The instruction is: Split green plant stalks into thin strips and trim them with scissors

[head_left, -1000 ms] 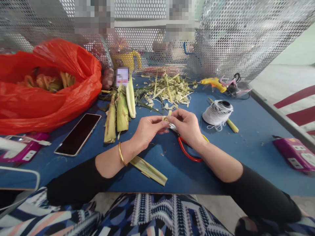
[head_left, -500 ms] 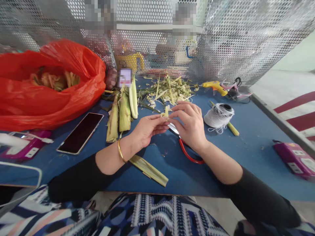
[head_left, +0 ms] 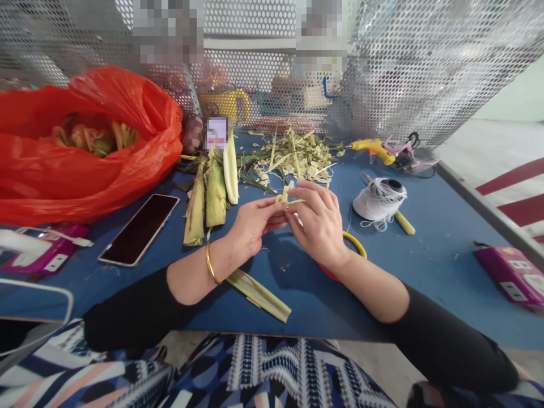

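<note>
Above the middle of the table, my left hand pinches a small folded strip of pale yellow-green husk between thumb and fingers. My right hand meets it from the right, thumb and index finger closed on the strip's end, which sticks out flat between the hands. Under my right hand and wrist lie scissors with red and yellow handles; their blades are hidden. A longer husk piece rests on the table below my left wrist. Larger green husks lie beyond my left forearm.
A red plastic bag holding husks fills the left, with a phone before it. Husk scraps are heaped near the perforated metal screen. To the right are white thread, a yellow glue gun and a purple power strip.
My right hand has shifted slightly left and down, and the strip's end now points right toward it. The scissors' yellow handle has come into sight, while their blades are now covered.
</note>
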Tool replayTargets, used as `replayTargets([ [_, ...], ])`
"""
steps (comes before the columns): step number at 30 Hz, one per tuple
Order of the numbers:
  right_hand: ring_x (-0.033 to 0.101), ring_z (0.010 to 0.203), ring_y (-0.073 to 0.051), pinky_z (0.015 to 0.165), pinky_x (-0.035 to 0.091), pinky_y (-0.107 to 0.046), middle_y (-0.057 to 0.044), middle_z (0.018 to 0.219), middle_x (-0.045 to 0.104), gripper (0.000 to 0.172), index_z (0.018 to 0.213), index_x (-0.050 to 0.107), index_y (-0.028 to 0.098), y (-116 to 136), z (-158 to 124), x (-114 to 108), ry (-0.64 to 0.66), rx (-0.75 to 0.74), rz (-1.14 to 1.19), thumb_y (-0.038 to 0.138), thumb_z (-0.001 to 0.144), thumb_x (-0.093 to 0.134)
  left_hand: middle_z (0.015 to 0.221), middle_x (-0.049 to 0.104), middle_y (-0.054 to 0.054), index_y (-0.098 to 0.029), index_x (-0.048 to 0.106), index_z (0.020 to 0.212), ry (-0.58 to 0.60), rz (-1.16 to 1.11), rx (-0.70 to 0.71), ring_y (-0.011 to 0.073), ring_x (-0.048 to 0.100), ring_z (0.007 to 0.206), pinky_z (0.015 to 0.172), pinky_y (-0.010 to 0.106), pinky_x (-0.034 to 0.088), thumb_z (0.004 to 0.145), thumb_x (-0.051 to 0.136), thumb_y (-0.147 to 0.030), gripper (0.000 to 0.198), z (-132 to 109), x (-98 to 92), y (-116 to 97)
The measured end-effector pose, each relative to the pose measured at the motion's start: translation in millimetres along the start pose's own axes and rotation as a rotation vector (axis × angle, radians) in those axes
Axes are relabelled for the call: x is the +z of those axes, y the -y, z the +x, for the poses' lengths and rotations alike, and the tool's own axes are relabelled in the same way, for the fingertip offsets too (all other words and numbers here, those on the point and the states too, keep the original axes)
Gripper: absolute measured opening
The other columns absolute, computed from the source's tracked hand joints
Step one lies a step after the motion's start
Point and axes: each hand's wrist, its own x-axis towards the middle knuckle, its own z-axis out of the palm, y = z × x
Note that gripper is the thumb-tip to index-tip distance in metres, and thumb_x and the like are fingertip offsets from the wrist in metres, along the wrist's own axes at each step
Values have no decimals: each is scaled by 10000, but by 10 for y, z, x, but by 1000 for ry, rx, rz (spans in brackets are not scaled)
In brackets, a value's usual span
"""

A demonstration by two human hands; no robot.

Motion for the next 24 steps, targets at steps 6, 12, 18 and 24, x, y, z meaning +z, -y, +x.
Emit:
replayTargets([
  [6,579,1010,-231,876,466,-401,-87,1058,623,145,982,636,227,-73,23,2,-201,433,184,280,849,616,622,691,6,-146,669,800,-101,3,43,103,648,533,525,189,494,715,742,-150,112,18,-1,-79],
  [12,542,584,-114,624,478,-290,2,705,618,188,847,691,180,-177,117,19,-20,968,972,339,748,673,624,698,4,-140,633,836,-71,46,23,76,617,473,499,170,480,744,713,-116,123,4,8,-105],
  [18,602,756,-145,750,482,-304,-10,801,680,75,769,724,221,-98,132,-24,-74,726,927,280,762,678,591,689,-7,-146,599,808,-84,185,136,88,598,434,479,186,468,712,743,-127,174,14,17,-75],
  [24,560,607,-113,619,463,-264,20,685,643,64,798,657,206,-79,120,-5,-21,726,944,262,767,660,556,665,-18,-160,577,729,-35,384,226,120,616,450,491,213,477,640,815,-217,260,18,5,-25],
])
